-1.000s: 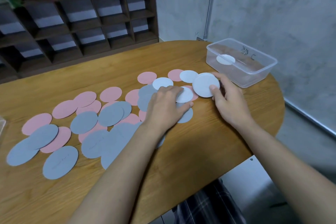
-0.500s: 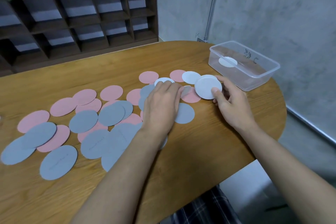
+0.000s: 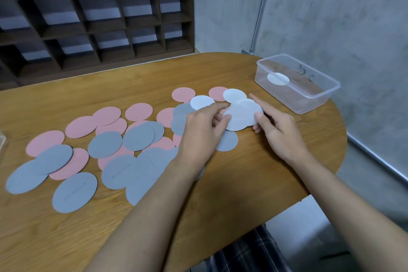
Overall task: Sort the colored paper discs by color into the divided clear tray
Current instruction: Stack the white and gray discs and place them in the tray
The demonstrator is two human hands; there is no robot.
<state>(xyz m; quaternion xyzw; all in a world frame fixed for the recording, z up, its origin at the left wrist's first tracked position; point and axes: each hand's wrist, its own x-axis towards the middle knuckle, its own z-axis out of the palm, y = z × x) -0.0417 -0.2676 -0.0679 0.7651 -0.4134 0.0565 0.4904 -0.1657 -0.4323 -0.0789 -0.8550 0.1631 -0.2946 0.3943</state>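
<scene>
Wooden table (image 3: 254, 183) under both hands: fingers (image 3: 221, 123) of the left hand (image 3: 198, 137) and right hand (image 3: 279, 131) pinch overlapping white discs (image 3: 241, 117) between them, near the clear tray (image 3: 318, 97); pink discs (image 3: 139, 112) and grey discs (image 3: 75, 192) lie spread to the left.

Matt round paper discs in pink, grey and white (image 3: 241, 117) on a grained brown wooden bench (image 3: 220, 194); glossy clear plastic tray (image 3: 309, 99).

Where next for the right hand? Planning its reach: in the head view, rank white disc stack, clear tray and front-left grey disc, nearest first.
1. White disc stack: in the right hand's grip.
2. Clear tray: behind, to its right.
3. Front-left grey disc: far left, nearest the camera.
</scene>
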